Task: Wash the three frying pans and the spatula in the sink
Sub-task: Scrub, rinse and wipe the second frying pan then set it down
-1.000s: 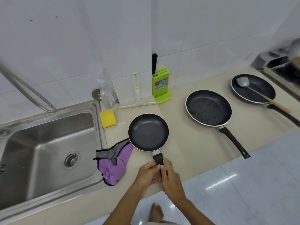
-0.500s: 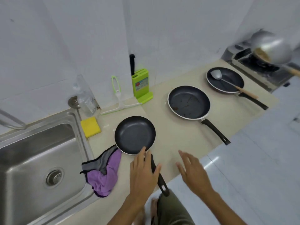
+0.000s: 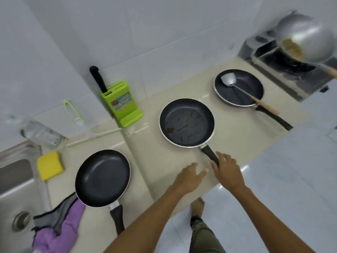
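Three frying pans (image 3: 103,178) and the spatula (image 3: 237,86) are lying seemingly unwashed on the worktop (image 3: 145,143) — right hand (image 3: 228,172) touching the middle pan (image 3: 187,123) handle, grip unclear; left hand (image 3: 187,178) grip spread.

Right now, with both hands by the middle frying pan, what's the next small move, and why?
Probably curl the right hand round the handle of the middle frying pan. Its fingers reach over that handle, not yet closed; the pan shows food residue and sits on the counter, away from the sink.
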Available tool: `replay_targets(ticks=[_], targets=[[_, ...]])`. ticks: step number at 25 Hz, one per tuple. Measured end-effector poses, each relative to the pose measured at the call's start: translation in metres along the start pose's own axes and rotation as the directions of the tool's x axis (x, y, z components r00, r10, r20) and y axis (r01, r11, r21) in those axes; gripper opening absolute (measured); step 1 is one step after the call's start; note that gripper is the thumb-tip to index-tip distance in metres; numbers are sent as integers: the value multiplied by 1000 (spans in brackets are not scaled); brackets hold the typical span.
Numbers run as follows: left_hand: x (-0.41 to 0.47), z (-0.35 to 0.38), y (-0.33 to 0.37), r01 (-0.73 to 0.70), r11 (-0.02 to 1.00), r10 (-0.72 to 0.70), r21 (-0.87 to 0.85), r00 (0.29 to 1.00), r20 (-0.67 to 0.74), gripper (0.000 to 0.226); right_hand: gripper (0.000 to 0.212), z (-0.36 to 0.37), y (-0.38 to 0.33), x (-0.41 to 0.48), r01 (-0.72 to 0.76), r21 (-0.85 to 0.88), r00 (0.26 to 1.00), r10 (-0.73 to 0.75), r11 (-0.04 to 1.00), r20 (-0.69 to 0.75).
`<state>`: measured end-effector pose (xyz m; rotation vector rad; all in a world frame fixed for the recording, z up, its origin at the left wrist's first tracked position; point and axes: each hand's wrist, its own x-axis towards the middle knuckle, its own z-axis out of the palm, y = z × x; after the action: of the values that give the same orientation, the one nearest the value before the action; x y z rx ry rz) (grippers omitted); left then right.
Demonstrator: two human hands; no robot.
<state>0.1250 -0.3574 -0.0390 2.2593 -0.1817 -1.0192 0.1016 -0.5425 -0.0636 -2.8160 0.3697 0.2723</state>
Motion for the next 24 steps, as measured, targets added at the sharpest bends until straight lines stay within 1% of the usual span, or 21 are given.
replay_targets(ticks=[1,2,3,5,7,9,10,11,12,14,15,18,20,24], targets=[[19,8,12,131,971,-120,-201,990,68,79,51,1,10,17,-67,83,995,60,994,86],[35,17,19,220,908,-203,-356,975,87,81,52,2,18,31,-131,161,977,100,978,187],[49,24,24,268,847,-259,-460,962,84,78,53,5,24,43,-174,236,951,100,956,294],[71,29,40,316,738,-349,-597,935,65,62,50,2,29,62,-217,363,900,41,906,434],[84,27,58,319,653,-404,-686,914,41,51,44,-2,31,74,-253,506,853,-56,824,518],[90,24,68,329,590,-436,-737,898,52,45,38,2,30,76,-289,603,829,-121,744,547],[91,22,68,334,541,-450,-772,890,70,41,35,3,28,75,-279,606,834,-125,745,538],[92,20,67,336,483,-460,-809,883,92,38,32,4,26,73,-261,601,848,-118,756,516],[89,18,65,335,432,-465,-837,878,112,35,31,5,23,70,-232,569,876,-85,789,475],[80,11,62,326,368,-472,-871,873,127,33,33,4,14,60,-173,516,924,-43,839,380],[74,10,60,317,377,-463,-870,878,120,34,33,3,11,54,-154,506,936,-38,849,349],[45,3,58,252,458,-403,-853,914,54,40,34,-14,-6,30,-118,512,943,-65,851,325],[18,-5,56,183,472,-377,-862,926,-11,42,34,-30,-19,11,-80,529,949,-98,845,300],[-57,-24,44,23,506,-286,-863,948,-143,41,19,-64,-60,-43,23,567,955,-185,824,230]])
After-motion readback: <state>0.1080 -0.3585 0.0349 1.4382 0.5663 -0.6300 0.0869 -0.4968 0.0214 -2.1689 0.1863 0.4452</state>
